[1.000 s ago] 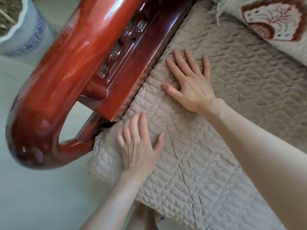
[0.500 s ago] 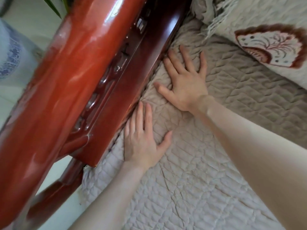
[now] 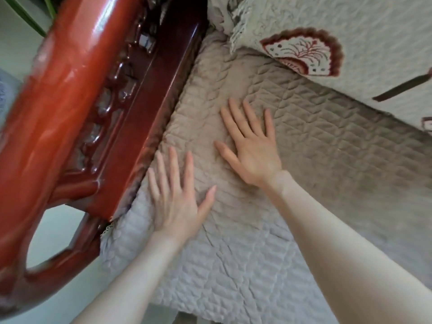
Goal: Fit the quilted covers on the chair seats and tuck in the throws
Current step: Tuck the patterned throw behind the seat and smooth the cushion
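Quilted cover (image 3: 327, 160) is lying spread under my left hand (image 3: 176, 202) and right hand (image 3: 251, 152), both pressing flat with fingers apart. It is looking soft, light and limp, so I am favouring pinching its edge along the red wooden armrest (image 3: 70, 101) just beside them. A patterned throw (image 3: 350, 31) is lying beyond.

The left hand (image 3: 175, 202) is slim, with long, narrow fingers and short, rounded nails; its outline is a little smeared by blur. The right hand (image 3: 252, 157) has the same build, with faint tendon lines running down its back from the knuckles and the wrist bone showing as a small bump. The left forearm (image 3: 131, 277) is slender and smooth, bare as far as the frame shows. The right forearm (image 3: 350, 253) looks broader, being nearer the wide-angle lens, and is likewise bare.
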Tool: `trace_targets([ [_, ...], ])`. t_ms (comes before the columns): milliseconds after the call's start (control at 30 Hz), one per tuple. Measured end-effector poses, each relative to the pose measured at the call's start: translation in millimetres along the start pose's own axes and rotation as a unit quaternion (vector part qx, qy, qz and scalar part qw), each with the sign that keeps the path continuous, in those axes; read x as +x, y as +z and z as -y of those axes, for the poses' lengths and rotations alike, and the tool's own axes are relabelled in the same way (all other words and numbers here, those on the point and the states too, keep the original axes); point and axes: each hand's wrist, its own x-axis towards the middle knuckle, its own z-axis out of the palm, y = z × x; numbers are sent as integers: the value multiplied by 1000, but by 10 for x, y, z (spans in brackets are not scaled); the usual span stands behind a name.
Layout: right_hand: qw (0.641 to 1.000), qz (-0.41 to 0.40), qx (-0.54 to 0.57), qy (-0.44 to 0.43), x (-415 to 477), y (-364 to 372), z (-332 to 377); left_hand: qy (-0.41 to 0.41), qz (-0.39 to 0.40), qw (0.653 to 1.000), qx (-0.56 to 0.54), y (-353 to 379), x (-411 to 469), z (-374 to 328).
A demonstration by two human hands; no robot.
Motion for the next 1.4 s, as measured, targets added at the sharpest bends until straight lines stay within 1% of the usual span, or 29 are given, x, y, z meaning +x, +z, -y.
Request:
trace_targets([
  [67, 998, -1, 20, 62, -512, 74, -154, 31, 21, 999, 25, 10, -138, -164],
  [133, 992, -5, 17, 126, -1061, 165, -321, 80, 43, 994, 56, 80, -307, -355],
  [200, 987, -2, 6, 163, -1457, 231, -427, 126, 53, 988, 79, 153, -417, -488],
  [333, 985, -20, 13, 171, -1541, 223, -482, 165, 43, 982, 79, 215, -370, -747],
  [400, 982, -37, 18, 186, -1615, 246, -564, 176, 50, 979, 85, 243, -314, -885],
  [533, 957, -36, -23, 286, -2303, 330, -1064, 178, 71, 974, 118, 425, -474, -1220],
  [600, 949, -45, -32, 312, -2383, 345, -1104, 228, 76, 963, 125, 504, -627, -1354],
  [667, 948, -66, -26, 311, -2338, 337, -1041, 265, 75, 956, 105, 552, -760, -1546],
  [733, 958, -77, -21, 274, -2431, 343, -1121, 249, 67, 962, 89, 603, -807, -1717],
  [800, 965, -69, -43, 249, -2686, 356, -1348, 225, 63, 967, 98, 677, -843, -1819],
  [900, 957, -84, -55, 271, -2814, 381, -1498, 216, 62, 963, 145, 756, -861, -1849],
  [967, 954, -93, -24, 286, -2762, 347, -1412, 232, 76, 960, 133, 753, -941, -1923],
  [1067, 961, -93, -16, 262, -2950, 324, -1584, 284, 104, 946, 115, 766, -1069, -2107],
  [1133, 962, -90, -37, 254, -3202, 332, -1772, 275, 113, 947, 124, 819, -1182, -2287],
  [1233, 955, -103, -38, 276, -3215, 333, -1792, 253, 118, 952, 125, 895, -1287, -2508],
  [1300, 951, -110, -10, 289, -3265, 311, -1798, 275, 127, 946, 114, 932, -1379, -2614],
  [1400, 942, -108, -4, 318, -3585, 312, -2028, 298, 129, 940, 102, 1001, -1477, -2747],
])
